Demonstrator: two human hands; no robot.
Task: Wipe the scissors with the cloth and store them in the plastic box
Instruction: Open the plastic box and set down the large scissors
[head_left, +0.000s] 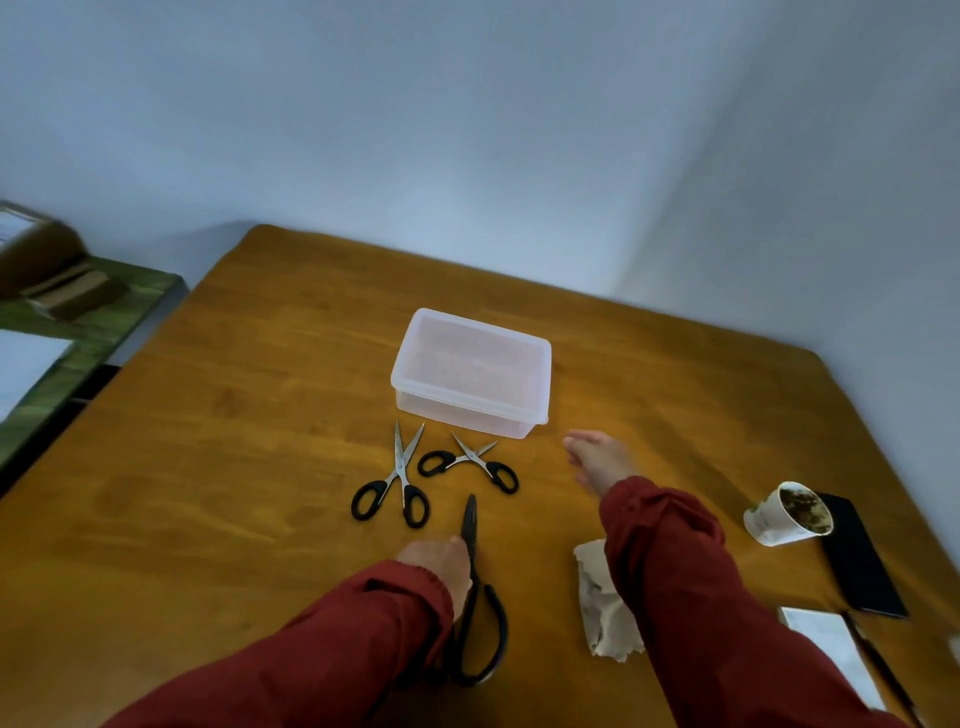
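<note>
Large black scissors (471, 519) lie at the near edge of the table (260, 415) under the left hand (439, 564), which covers their pivot, though I cannot tell whether its fingers close round them. The right hand (597, 460), fingers straight and holding nothing, reaches toward the plastic box (467, 410) mid-table, its sleeve (665, 545) lying across the cloth (597, 613). Likely trouble: the box looks lidded, and that sleeve could tip the paper cup (784, 514) near the right edge.
</note>
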